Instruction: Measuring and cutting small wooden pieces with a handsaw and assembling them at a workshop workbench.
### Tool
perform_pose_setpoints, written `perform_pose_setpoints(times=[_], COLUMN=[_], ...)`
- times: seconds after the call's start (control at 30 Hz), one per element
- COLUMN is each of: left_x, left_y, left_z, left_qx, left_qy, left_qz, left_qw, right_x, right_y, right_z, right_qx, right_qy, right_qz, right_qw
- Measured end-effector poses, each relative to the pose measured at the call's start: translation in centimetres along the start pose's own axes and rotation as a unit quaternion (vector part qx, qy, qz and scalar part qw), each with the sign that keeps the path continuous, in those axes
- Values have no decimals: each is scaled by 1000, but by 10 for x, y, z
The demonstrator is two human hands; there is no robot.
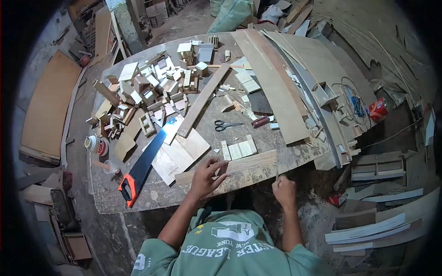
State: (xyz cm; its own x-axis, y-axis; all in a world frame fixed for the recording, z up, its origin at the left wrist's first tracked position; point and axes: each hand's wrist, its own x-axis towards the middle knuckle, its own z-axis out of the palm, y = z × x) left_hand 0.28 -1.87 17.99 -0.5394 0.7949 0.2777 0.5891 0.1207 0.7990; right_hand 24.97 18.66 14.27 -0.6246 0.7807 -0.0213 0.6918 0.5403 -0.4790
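Observation:
My left hand hovers at or just over a long wooden strip near the table's front edge, fingers loosely bent and apart, holding nothing that shows. At the strip's right end my right hand is closed round a thin upright thing, too small to name. Just beyond the strip lies a small pale slatted wood piece. Black-handled scissors rest farther off, beside a dark reddish roll-shaped thing. A handsaw with an orange and black handle lies left of my left hand, its tip on thin boards.
Many small wooden blocks and box-like pieces crowd the table's far left. A white tub and a clear cup stand at its left edge. Long thin sheets and a grey metal bar cover the right side. A red can lies beyond.

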Motion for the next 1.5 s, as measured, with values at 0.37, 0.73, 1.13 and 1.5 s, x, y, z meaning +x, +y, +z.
perform_pose_setpoints(times=[0.37,0.73,1.13,1.5], left_x=[19,18,43,59], left_y=[47,38,38,27], left_z=[-44,-40,-18,65], left_qx=[9,-54,-45,-113], left_qy=[-2,-57,-75,-149], left_qz=[81,22,55,-64], left_qw=[997,997,995,980], right_x=[9,7,7,29], right_y=[-39,-30,-12,75], right_z=[-36,-51,-75,-78], right_qx=[87,143,170,416], right_qy=[50,78,125,72], right_qz=[4,25,40,121], right_qw=[995,986,977,898])
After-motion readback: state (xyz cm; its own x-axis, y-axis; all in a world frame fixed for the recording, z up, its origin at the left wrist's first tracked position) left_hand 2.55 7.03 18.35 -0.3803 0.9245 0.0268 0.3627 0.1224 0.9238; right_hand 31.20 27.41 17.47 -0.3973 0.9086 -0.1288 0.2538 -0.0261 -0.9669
